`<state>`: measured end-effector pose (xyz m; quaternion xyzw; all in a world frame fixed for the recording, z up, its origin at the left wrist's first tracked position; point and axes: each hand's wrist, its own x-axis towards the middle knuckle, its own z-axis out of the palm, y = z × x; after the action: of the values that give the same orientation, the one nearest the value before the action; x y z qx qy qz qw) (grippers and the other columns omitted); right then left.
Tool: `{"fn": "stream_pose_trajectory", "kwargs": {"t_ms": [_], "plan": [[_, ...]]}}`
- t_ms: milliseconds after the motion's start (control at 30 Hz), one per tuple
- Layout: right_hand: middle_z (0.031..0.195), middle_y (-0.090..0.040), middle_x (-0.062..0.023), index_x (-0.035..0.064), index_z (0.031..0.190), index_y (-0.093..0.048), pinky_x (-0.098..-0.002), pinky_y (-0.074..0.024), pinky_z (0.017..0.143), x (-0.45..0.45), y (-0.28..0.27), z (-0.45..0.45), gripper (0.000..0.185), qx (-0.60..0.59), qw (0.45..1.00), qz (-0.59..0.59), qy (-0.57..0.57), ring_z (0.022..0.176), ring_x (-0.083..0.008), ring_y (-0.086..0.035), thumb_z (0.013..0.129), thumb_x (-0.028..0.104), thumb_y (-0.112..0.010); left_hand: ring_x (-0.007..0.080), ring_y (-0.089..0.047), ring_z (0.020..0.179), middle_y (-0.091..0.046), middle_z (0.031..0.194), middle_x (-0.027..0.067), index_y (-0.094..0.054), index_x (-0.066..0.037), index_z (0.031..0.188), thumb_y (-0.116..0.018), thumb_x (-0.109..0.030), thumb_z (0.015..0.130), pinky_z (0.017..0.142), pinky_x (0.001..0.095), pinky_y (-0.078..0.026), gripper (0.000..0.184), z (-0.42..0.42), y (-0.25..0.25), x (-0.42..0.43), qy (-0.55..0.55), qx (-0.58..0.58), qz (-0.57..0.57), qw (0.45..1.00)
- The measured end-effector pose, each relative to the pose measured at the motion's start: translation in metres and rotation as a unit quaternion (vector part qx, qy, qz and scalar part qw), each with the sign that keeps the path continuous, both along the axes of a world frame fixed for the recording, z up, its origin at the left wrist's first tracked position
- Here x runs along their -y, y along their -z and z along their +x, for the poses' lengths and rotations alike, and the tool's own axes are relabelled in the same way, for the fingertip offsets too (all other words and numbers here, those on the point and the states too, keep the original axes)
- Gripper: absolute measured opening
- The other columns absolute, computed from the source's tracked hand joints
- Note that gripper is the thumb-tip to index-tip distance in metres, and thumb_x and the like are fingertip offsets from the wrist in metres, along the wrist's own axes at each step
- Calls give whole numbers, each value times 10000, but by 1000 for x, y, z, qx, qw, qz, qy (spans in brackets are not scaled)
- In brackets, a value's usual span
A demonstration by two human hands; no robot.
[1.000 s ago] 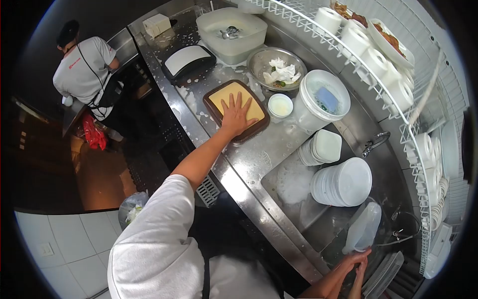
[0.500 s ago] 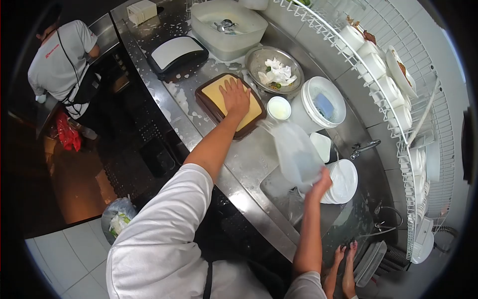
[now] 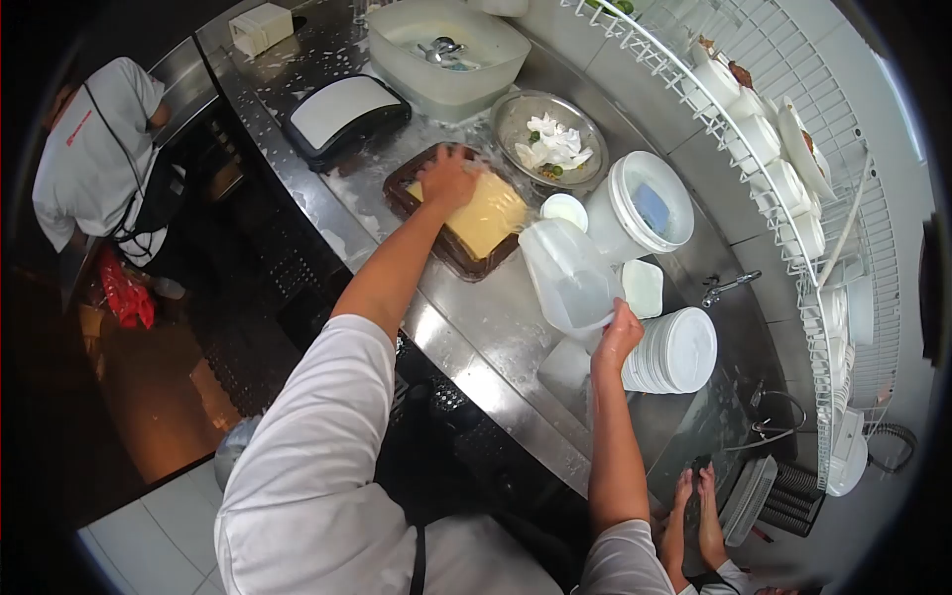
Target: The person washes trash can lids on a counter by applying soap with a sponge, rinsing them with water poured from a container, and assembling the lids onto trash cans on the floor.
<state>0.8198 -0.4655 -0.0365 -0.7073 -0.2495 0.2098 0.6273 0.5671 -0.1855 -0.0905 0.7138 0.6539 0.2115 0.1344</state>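
Note:
My left hand (image 3: 449, 180) lies with fingers apart on the upper left part of a wet brown tray (image 3: 474, 268) with a yellow face. My right hand (image 3: 621, 332) grips the rim of a translucent plastic container (image 3: 567, 273), tilted toward the tray. Water spreads over the yellow face. A small white tub (image 3: 564, 210) stands just beyond the container. To the right of the container are a pale square tub (image 3: 643, 288) and a stack of white lids or tubs (image 3: 684, 352).
A steel bowl (image 3: 547, 104) holds crumpled paper and scraps. Nearby stand a white bucket (image 3: 654, 193), a basin with cutlery (image 3: 446, 84) and a black-and-white tray (image 3: 347, 114). A dish rack (image 3: 754, 149) overhangs the right. Two co-workers are near: one left, one lower right.
My left hand has slid up and left on the brown tray. My right hand has moved the translucent container slightly up and left, and water now runs across the yellow face.

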Motion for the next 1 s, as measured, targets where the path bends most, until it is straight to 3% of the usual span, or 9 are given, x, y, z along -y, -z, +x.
{"fn": "stream_pose_trajectory", "kwargs": {"t_ms": [67,167,267,367,500,633,733,867,1000], "plan": [[572,-463,34,25,577,-551,-293,-308,536,0,-22,-8,359,15,999,-1,32,570,-77,-400,880,188,-653,403,-554,1186,-497,1336,205,-537,-114,1380,-537,-535,946,967,610,-399,604,8,9,-14,-34,-34,13,999],[556,-444,31,-4,583,-559,-308,-312,529,-5,-17,-14,375,57,997,-19,40,560,-81,-378,884,197,-658,411,-553,1190,-499,1345,216,-543,-94,1365,-507,-516,964,975,606,-402,583,25,12,-31,138,-90,-43,985],[536,-413,25,-34,572,-526,-322,-312,523,-15,-18,-28,421,94,994,-49,34,552,-85,-350,883,214,-663,404,-511,1245,-490,1372,213,-536,-80,1369,-516,-474,966,1048,601,-361,565,37,21,-11,257,-230,185,920],[523,-379,26,-51,566,-487,-325,-306,517,-21,-9,-31,450,126,989,-66,30,548,-87,-327,873,219,-675,384,-447,1310,-483,1392,200,-505,-80,1395,-536,-398,962,1135,590,-276,539,35,23,3,375,-170,324,852],[515,-402,18,-33,541,-489,-319,-312,517,-19,-8,-31,447,94,994,-46,24,539,-91,-351,857,209,-693,357,-399,1351,-494,1366,168,-477,-113,1419,-543,-307,903,1181,564,-217,555,54,23,18,444,-268,250,817],[553,-455,38,39,565,-544,-289,-295,501,-9,-5,-30,373,-67,996,18,63,529,-68,-378,874,197,-681,283,-522,1248,-589,1237,107,-605,-149,1258,-579,-220,848,1062,522,-352,416,84,31,-9,508,-146,71,846],[583,-475,53,72,606,-578,-258,-277,491,9,-21,-31,328,-91,993,16,74,523,-49,-378,895,199,-667,222,-592,1120,-655,1173,29,-687,-207,1109,-682,-197,762,1039,466,-371,348,87,52,-35,533,-28,162,830],[614,-460,75,86,599,-557,-254,-261,504,41,-29,-21,348,-85,991,-6,100,558,-38,-369,915,168,-675,262,-546,1230,-651,1182,84,-727,-151,1027,-625,-104,784,1074,552,-326,269,84,22,-51,556,-4,-131,821],[553,-409,67,60,543,-496,-281,-258,499,70,-15,-6,424,-11,993,-30,112,547,-46,-339,904,168,-690,358,-456,1325,-540,1379,152,-615,-152,1302,-602,-274,899,1148,593,-237,421,33,-9,-6,362,-94,135,918]]}}
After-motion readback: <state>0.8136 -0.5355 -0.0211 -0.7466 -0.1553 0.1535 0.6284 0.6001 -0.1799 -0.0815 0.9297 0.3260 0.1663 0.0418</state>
